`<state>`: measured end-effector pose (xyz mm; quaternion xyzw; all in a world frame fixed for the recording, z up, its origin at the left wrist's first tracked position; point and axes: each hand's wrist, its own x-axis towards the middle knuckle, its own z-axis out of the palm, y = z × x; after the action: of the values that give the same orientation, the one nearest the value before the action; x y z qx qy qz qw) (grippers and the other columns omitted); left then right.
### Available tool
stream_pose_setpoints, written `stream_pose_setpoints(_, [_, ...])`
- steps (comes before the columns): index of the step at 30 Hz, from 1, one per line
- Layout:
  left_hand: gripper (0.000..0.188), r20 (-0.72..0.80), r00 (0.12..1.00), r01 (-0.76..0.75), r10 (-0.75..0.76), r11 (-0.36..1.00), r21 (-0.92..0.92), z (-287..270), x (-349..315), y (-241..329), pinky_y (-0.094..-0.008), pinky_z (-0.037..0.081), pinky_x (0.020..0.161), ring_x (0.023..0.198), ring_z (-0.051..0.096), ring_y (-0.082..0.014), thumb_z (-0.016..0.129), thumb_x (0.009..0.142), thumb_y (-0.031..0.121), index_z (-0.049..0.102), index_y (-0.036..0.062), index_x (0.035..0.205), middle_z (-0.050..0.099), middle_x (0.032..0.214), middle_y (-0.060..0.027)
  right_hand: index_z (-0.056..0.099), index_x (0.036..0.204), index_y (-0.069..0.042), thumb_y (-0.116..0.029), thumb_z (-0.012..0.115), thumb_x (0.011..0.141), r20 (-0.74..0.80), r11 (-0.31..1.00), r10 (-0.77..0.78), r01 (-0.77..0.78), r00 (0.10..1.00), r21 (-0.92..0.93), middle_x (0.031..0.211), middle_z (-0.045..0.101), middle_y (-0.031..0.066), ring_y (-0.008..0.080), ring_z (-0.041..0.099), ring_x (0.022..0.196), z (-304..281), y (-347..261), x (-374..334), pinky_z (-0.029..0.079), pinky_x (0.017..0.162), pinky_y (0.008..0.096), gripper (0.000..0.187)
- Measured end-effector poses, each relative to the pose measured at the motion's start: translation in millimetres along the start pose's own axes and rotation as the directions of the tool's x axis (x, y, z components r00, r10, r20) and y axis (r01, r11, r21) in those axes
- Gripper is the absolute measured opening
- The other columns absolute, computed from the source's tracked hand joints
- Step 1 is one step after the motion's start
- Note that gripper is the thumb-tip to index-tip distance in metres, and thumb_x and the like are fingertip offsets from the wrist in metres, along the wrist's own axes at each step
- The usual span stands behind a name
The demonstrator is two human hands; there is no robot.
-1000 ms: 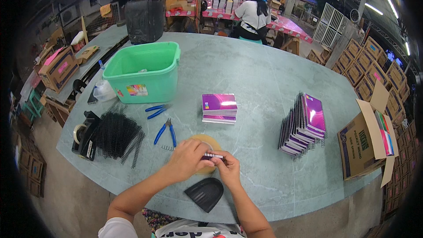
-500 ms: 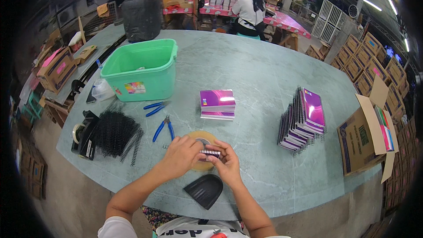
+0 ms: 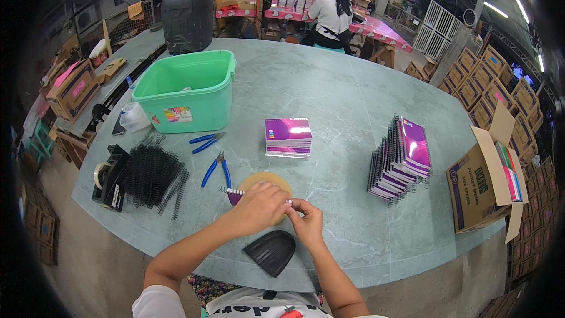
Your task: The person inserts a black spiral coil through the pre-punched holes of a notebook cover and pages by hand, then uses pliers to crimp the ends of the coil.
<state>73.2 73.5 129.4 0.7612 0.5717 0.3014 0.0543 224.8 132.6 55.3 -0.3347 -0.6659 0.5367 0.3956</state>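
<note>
My left hand (image 3: 259, 205) is closed over a small purple notebook (image 3: 234, 198), mostly hidden under the fingers. Its punched edge and a bit of black coil poke out on the left. At the other end, my right hand (image 3: 307, 221) pinches the notebook's edge between thumb and fingers. Beneath both hands lies a round yellowish disc (image 3: 268, 178). Nearer me is a black ribbed wedge-shaped piece (image 3: 272, 253). Two blue-handled pliers, one pair (image 3: 216, 169) close to my left hand and another (image 3: 206, 141) farther off, rest on the table.
A short stack of purple notebooks (image 3: 287, 135) lies ahead; a taller coil-bound stack (image 3: 401, 159) stands right. Beside that is an open carton (image 3: 479, 191). On the left are black coils (image 3: 154, 174), a tape dispenser (image 3: 112, 178) and a green bin (image 3: 188, 106). Someone (image 3: 332, 15) sits beyond.
The notebook's punched edge, formerly between both hands, now shows left of my left hand. My left hand has shifted right across it, and my right fingertips have closed into a pinch.
</note>
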Motion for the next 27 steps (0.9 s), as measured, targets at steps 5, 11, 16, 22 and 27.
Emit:
stream_pose_setpoints(5, [0.022, 0.017, 0.999, -0.033, 0.035, 0.995, -0.099, 6, 3, -4, -0.0414, 0.043, 0.079, 0.086, 0.058, -0.0305, 0.064, 0.08, 0.019, 0.062, 0.0035, 0.095, 0.061, 0.086, -0.0119, 0.068, 0.094, 0.001, -0.007, 0.068, 0.082, 0.015, 0.998, 0.033, -0.032, 0.999, -0.045, 0.086, 0.071, 0.0096, 0.0119, 0.065, 0.079, -2, 0, 2, 0.05, 0.072, 0.0265, 0.015])
stream_pose_setpoints(11, [0.02, 0.06, 0.997, -0.046, 0.053, 0.992, -0.12, -1, 7, -4, -0.0417, 0.045, 0.076, 0.081, 0.058, -0.032, 0.064, 0.078, 0.018, 0.061, 0.0027, 0.091, 0.06, 0.081, -0.0132, 0.068, 0.094, 0.002, -0.007, 0.068, 0.081, -0.003, 0.993, 0.004, -0.004, 1.0, -0.121, 0.085, 0.07, 0.0116, 0.015, 0.067, 0.078, -3, 4, 0, 0.051, 0.071, 0.0274, 0.016])
stream_pose_setpoints(16, [0.019, -0.018, 0.995, -0.101, 0.1, 0.993, -0.054, 11, 3, -8, -0.0418, 0.045, 0.077, 0.083, 0.059, -0.0317, 0.063, 0.075, 0.016, 0.061, 0.0034, 0.089, 0.061, 0.082, -0.013, 0.066, 0.09, 0.003, -0.004, 0.065, 0.081, -0.001, 0.982, -0.056, 0.055, 0.998, -0.18, 0.083, 0.069, 0.0109, 0.015, 0.066, 0.079, -2, -3, -2, 0.051, 0.072, 0.0277, 0.011])
stream_pose_setpoints(22, [0.015, -0.087, 0.996, -0.04, 0.027, 0.987, -0.155, 10, -4, -12, -0.0401, 0.045, 0.075, 0.084, 0.057, -0.0307, 0.066, 0.072, 0.013, 0.061, 0.0046, 0.083, 0.059, 0.084, -0.0127, 0.065, 0.092, 0.002, -0.003, 0.066, 0.081, -0.012, 0.949, -0.213, 0.204, 0.977, -0.242, 0.086, 0.067, 0.0108, 0.016, 0.065, 0.073, 4, -1, -2, 0.051, 0.056, 0.0254, 0.013])
stream_pose_setpoints(27, [0.02, -0.043, 0.994, 0.096, -0.103, 0.984, -0.149, -9, -3, 4, -0.039, 0.044, 0.075, 0.085, 0.055, -0.0305, 0.07, 0.069, 0.013, 0.062, 0.0057, 0.086, 0.058, 0.084, -0.0122, 0.064, 0.098, -0.001, -0.004, 0.066, 0.08, 0.076, 0.909, -0.302, 0.311, 0.95, -0.278, 0.09, 0.066, 0.0123, 0.0199, 0.064, 0.071, 4, -18, -3, 0.051, 0.051, 0.0257, 0.018])
